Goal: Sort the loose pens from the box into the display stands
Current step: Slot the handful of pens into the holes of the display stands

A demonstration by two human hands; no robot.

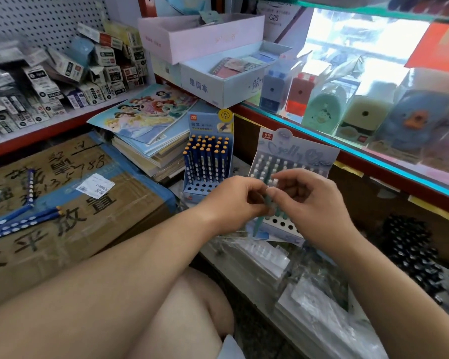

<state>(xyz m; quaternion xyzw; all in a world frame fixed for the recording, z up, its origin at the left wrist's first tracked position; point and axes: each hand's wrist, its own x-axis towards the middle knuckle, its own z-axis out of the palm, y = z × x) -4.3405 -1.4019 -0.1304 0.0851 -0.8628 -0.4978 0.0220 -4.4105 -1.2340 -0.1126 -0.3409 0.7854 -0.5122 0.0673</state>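
My left grip and right grip both pinch one teal pen in front of the pale stand. It's tilted, so it could miss its hole, knock neighbours, or slip mid-handover.

Narrow gap between blue stand and pale stand. Blocked left by stacked books, right by red shelf edge. Bare room on cardboard box beside loose pencils.

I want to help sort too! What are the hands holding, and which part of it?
A teal pen. The left hand and right hand both pinch its upper half; the lower end hangs free.
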